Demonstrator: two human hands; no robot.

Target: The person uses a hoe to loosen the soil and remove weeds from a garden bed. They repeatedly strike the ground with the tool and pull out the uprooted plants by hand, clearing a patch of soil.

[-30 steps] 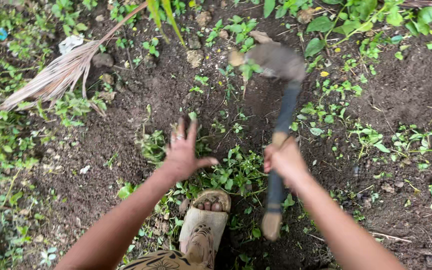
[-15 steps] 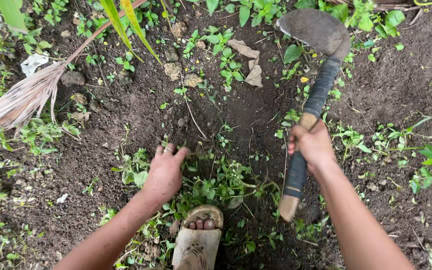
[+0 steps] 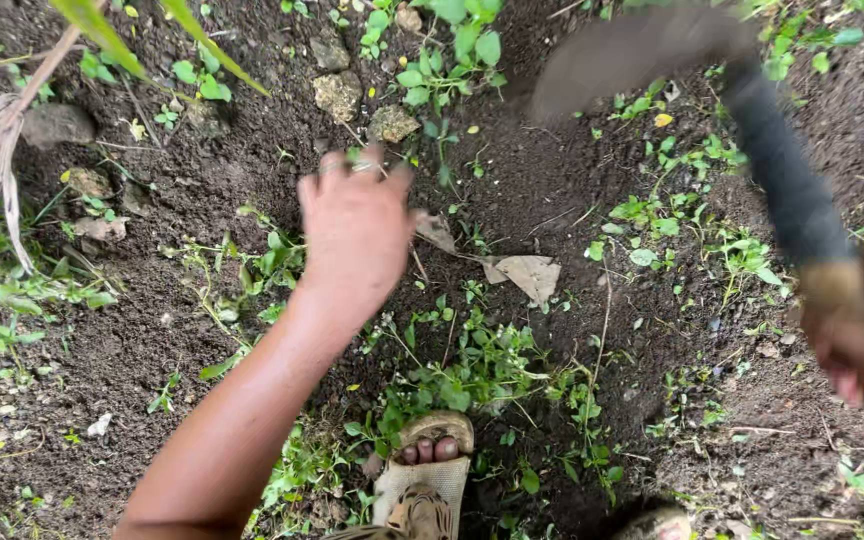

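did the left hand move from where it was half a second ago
Yes. The left hand has left the weeds by the sandalled foot and gone forward, reaching toward the stones. The camera shifted too.

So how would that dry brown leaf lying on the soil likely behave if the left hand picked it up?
The dry leaf looks thin and curled, so probably very light and brittle, apt to crumble. It lies loose on the soil, so it should lift freely. The left hand is open just beside it.
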